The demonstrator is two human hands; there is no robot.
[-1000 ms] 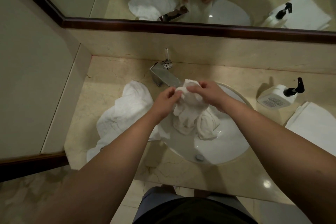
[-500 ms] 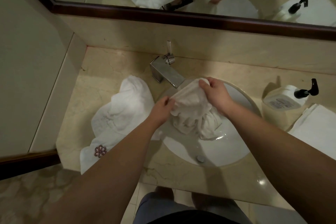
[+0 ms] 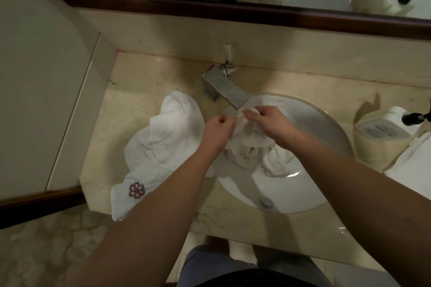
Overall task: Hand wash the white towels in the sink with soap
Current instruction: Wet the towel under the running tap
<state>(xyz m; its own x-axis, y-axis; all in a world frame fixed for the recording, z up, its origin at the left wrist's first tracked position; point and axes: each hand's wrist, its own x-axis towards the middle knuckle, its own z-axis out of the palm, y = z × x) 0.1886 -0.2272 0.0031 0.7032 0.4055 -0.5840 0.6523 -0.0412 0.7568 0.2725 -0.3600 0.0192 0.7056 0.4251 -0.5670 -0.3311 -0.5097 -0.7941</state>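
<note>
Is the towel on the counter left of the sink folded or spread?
Neither: the towel lies crumpled in loose bunches on the counter, one logo corner hanging over the front edge.

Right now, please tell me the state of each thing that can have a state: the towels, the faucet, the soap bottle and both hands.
Towel in the sink: bunched, gripped by both hands under the spout.
Towel on the counter: crumpled, left of the basin, logo corner hanging over the edge.
Folded towel: lying by the soap bottle.
Faucet: no running water visible.
Soap bottle: upright, untouched.
Left hand: pinching the towel.
Right hand: pinching the towel.
</note>
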